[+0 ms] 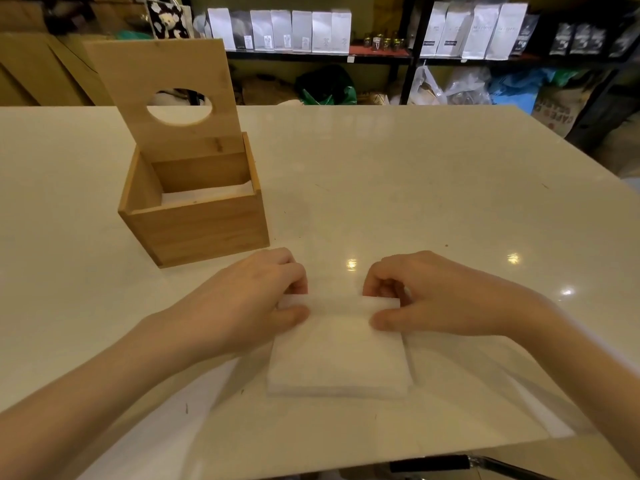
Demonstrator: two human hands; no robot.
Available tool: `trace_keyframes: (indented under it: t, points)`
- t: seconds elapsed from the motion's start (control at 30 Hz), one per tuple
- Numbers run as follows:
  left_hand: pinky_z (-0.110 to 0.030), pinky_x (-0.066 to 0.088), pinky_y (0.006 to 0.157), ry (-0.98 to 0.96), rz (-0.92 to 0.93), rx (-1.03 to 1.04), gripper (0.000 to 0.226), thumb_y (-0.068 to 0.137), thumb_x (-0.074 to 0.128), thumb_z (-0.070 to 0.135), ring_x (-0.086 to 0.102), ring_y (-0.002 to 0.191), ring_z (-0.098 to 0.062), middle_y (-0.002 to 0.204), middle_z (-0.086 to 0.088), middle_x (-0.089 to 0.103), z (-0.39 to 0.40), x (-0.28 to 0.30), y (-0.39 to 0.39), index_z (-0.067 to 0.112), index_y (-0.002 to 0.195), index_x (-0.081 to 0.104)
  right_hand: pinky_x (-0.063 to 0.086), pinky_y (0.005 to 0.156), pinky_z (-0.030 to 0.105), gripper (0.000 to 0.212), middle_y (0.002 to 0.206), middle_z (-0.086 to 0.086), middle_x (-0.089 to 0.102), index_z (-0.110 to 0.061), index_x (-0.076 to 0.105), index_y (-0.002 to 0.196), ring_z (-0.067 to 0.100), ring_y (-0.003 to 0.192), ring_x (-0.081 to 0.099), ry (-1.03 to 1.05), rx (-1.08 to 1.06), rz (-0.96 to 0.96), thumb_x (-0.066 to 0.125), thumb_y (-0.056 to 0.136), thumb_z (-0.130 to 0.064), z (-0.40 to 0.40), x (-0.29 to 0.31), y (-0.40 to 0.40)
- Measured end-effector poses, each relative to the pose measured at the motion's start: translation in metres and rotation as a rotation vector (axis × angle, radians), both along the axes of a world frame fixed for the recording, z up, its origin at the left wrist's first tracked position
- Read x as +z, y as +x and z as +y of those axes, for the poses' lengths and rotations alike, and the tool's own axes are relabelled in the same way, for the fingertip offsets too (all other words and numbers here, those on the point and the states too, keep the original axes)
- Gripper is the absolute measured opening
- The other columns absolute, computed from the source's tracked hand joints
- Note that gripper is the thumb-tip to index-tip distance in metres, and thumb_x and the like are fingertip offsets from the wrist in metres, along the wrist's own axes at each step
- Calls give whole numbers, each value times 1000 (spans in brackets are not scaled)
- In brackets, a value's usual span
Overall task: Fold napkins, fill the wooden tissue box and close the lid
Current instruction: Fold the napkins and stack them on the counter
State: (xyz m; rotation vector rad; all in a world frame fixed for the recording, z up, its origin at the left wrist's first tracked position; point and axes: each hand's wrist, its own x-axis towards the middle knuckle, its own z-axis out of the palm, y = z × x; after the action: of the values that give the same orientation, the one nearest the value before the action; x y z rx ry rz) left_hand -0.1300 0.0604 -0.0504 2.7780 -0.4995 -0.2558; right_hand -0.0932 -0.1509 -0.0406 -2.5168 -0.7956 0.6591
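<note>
A stack of white napkins [339, 362] lies on the table in front of me. My left hand [256, 296] pinches the far left corner of the top napkin between thumb and fingers. My right hand [426, 292] pinches its far right corner the same way, and that far edge is lifted slightly off the stack. To the left, further back, stands the wooden tissue box [194, 223] with white napkins [204, 195] showing inside. Its lid [162, 95], with an oval hole, stands upright at the back of the box.
The cream table [415, 188] runs to a near edge [450, 455] below the stack. A dark chair part [443, 464] shows under that edge. Shelves with white and dark bags [311, 31] stand beyond the table.
</note>
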Motion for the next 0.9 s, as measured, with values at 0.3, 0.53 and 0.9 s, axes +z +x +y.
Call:
trace_keyframes:
  t: [0.3, 0.53, 0.9]
  points:
    - [-23, 40, 62, -59, 68, 64, 17, 85, 53, 35, 46, 70, -8, 77, 12, 50, 0, 5, 0, 32, 73, 42, 43, 61, 26, 13, 80, -7, 62, -30, 55, 75, 4, 63, 49, 44, 62, 59, 63, 78, -20, 10, 8, 17]
    - [-15, 41, 56, -303, 103, 183, 14, 80, 60, 37, 51, 68, -2, 74, 8, 58, 29, 24, 4, 37, 92, 51, 49, 67, 28, 12, 85, -5, 71, -26, 66, 88, 11, 73, 62, 168, 122, 73, 67, 78, -20, 29, 32, 38]
    - [-22, 56, 61, -659, -124, 490, 27, 53, 71, 42, 68, 71, -7, 75, 10, 73, 96, 93, 22, 21, 71, 72, 48, 62, 31, 21, 59, 7, 71, -17, 71, 81, 16, 52, 60, 591, 4, 66, 73, 65, -30, 97, 84, 77]
